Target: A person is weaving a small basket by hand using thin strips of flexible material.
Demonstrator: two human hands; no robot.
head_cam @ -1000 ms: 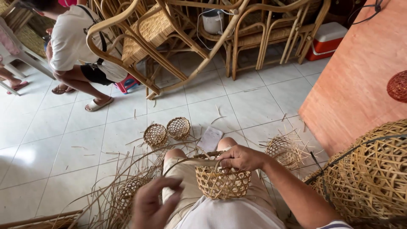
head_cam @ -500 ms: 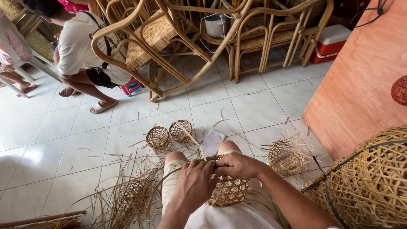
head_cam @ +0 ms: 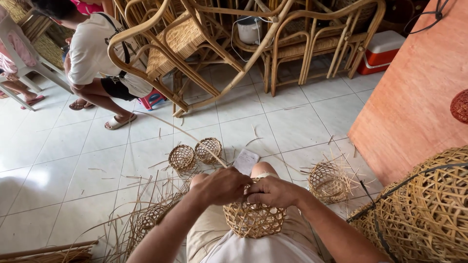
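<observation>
A small woven rattan basket rests in my lap between my knees. My left hand grips its rim on the left, and a long thin rattan strip runs out from that hand over the floor. My right hand is closed on the rim right beside it, the two hands touching. Most of the rim is hidden under my fingers.
Two small finished baskets sit on the tiles ahead, an unfinished one to the right, another among loose strips on the left. Large open-weave baskets crowd my right. Rattan chairs are stacked beyond; a person crouches far left.
My left hand has come up from low beside my knee and closed on the basket rim next to my right hand. The view has shifted down slightly.
</observation>
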